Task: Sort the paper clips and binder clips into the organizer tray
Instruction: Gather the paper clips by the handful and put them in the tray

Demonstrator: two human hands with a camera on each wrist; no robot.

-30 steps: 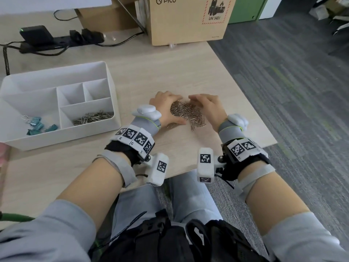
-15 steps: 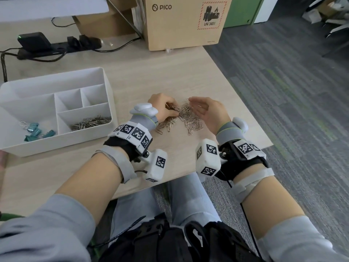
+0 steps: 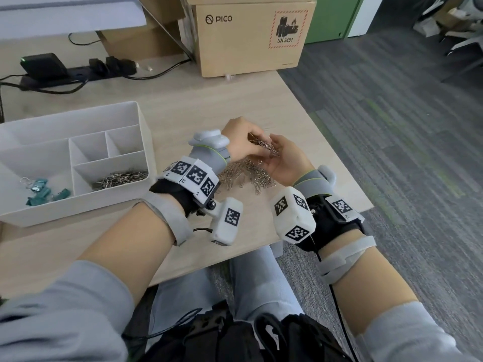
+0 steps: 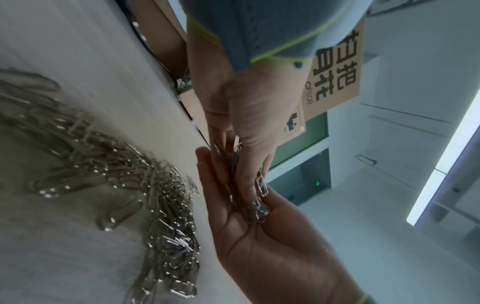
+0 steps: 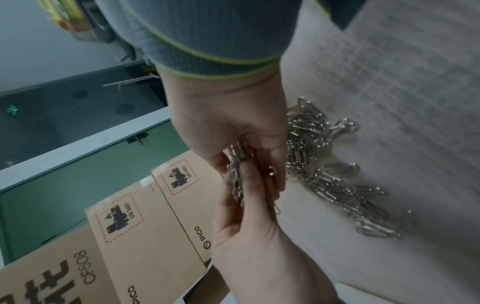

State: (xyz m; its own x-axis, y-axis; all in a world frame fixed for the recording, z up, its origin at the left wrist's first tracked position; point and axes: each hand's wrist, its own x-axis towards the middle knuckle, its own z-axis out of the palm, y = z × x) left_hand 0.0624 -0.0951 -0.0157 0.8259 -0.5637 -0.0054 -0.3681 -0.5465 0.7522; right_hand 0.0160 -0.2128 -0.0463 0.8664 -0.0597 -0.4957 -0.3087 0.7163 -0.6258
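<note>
Above the right side of a pale wooden table, two bare hands meet, raised just over a loose heap of silver wire paper clips lying on the tabletop. The left hand comes in from the left, its fingers curled down around a small bunch of silver paper clips. The right hand is turned palm up beneath it, fingers loosely cupped and close together, and the bunch rests between the two hands, touching both. From the wrist views, a few clips dangle from the left fingertips onto the right palm.

To the left, well apart from the heap, sits a white plastic organizer tray with several compartments. Its front right compartment holds a layer of silver paper clips. Its large left compartment holds a few small teal binder clips. At the table's far edge stand brown cardboard boxes and a black power strip.
</note>
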